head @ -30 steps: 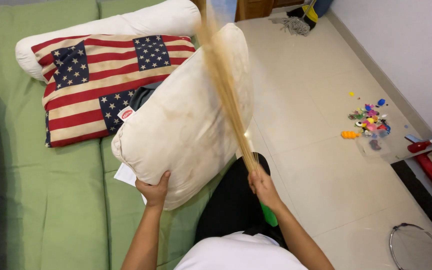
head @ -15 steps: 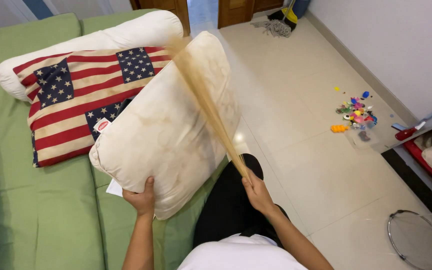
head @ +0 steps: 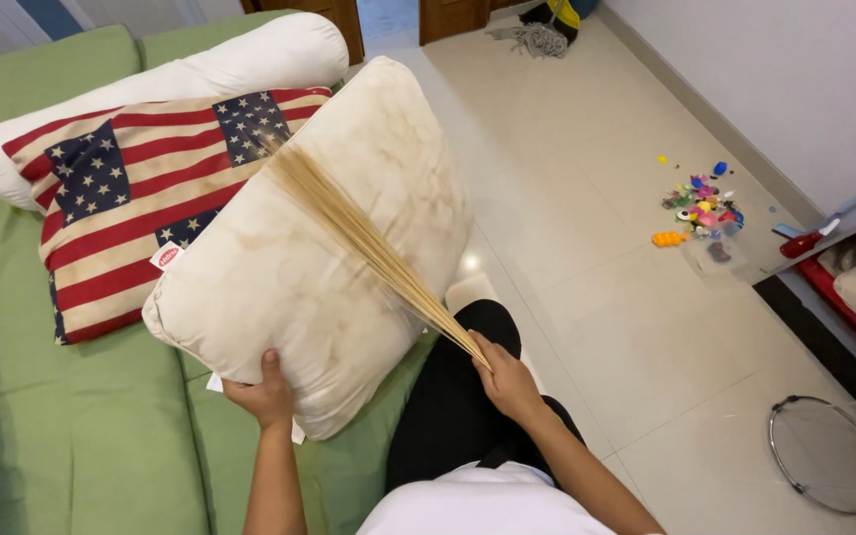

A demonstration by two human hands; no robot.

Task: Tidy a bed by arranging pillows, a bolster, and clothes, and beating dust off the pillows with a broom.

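The stained cream pillow (head: 319, 248) is propped tilted on the green mattress (head: 71, 436), leaning over the flag-patterned pillow (head: 121, 208). Its lower edge is clamped by the left hand (head: 265, 394); a steady hold is best kept there. The straw whisk broom (head: 369, 248), its bristles laid flat across the pillow, is gripped at its base by the right hand (head: 507, 381), forearm angled inward.

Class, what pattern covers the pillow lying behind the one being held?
Red and white stripes with blue starred patches on the patterned pillow, clearest in the head view.
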